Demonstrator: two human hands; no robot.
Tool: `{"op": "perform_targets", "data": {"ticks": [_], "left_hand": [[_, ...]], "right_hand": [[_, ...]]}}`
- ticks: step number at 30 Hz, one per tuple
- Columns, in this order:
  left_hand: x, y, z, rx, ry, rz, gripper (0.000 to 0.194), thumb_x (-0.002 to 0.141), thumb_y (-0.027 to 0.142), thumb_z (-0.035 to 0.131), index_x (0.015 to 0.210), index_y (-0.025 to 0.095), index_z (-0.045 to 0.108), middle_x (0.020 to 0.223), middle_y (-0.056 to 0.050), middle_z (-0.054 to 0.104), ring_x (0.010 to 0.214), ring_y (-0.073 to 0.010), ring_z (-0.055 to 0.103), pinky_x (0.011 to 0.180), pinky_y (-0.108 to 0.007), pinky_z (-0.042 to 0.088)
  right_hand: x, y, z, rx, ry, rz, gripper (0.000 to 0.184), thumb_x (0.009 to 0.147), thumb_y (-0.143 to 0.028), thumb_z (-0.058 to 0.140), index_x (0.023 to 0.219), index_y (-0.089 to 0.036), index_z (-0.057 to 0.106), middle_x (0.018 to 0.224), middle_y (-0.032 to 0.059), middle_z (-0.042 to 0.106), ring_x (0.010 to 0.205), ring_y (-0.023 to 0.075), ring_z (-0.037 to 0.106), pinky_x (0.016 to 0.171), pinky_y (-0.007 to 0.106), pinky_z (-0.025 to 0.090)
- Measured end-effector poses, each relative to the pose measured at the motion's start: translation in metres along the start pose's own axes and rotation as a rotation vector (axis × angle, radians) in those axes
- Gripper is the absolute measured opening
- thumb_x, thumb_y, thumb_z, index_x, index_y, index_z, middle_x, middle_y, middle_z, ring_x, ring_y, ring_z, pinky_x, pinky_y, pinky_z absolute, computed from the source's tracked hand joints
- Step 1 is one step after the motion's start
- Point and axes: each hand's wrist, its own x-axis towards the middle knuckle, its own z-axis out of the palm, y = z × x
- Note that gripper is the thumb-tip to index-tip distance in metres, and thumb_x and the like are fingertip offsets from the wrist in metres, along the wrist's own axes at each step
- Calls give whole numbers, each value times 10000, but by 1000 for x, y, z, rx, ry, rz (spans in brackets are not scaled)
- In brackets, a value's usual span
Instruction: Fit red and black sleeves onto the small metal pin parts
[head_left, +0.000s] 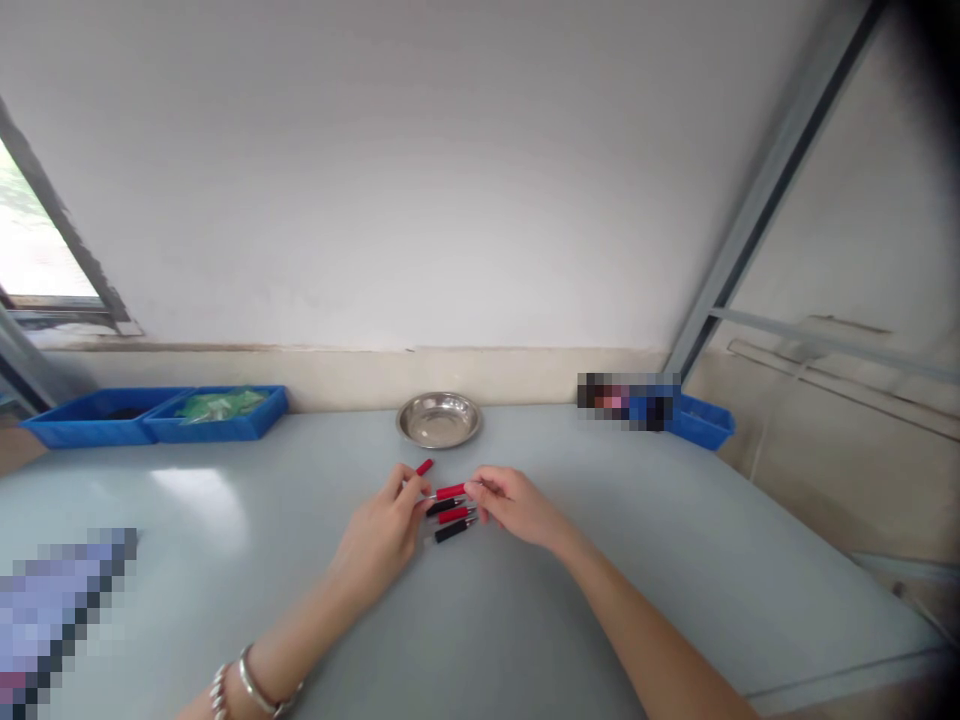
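Both hands meet over the middle of the table. Between them a slim red pen-like piece (451, 491) lies crosswise; my left hand (386, 528) has its fingertips closed at its left end, and my right hand (517, 503) pinches its right end. Just below are a black pen-like piece (444, 508), another red piece (454, 515) and a lower black piece (452, 531), side by side with metal tips pointing right. Past my left fingers pokes the end of one more red piece (425, 466); the rest of it is hidden behind the hand.
A round steel dish (439, 440) stands beyond my hands near the wall. At the back left are two blue trays (90, 432), one with green plastic bags (221, 404). Another blue bin (703, 422) sits at the back right beside a blurred patch. A pixelated item (60, 600) lies left.
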Motion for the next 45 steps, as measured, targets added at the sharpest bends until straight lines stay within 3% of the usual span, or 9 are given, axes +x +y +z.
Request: {"op": "perform_targets", "data": {"ticks": [21,33,45], "left_hand": [[0,-1,0,-53,10,39,236,870,230,248,892,184,478,927,-55,503,660,-129,563,589,-254,462],[1,-4,2,8,-1,-2,252,874,252,238,913,182,478,945,-54,504,632,-140,568,545,-262,451],[0,-3,3,2,3,12,256,878,260,234,913,186,476,940,-49,504,642,-134,571,556,-250,451]], "right_hand": [[0,-2,0,45,-34,49,478,840,-491,339,544,-148,491,493,-6,494,463,71,408,482,198,313],[1,-1,-2,74,5,60,281,798,-457,442,799,-182,497,550,-35,494,461,73,388,435,183,303],[1,1,-1,-56,27,-35,416,844,-471,328,605,-162,473,532,-24,463,497,85,403,495,205,316]]}}
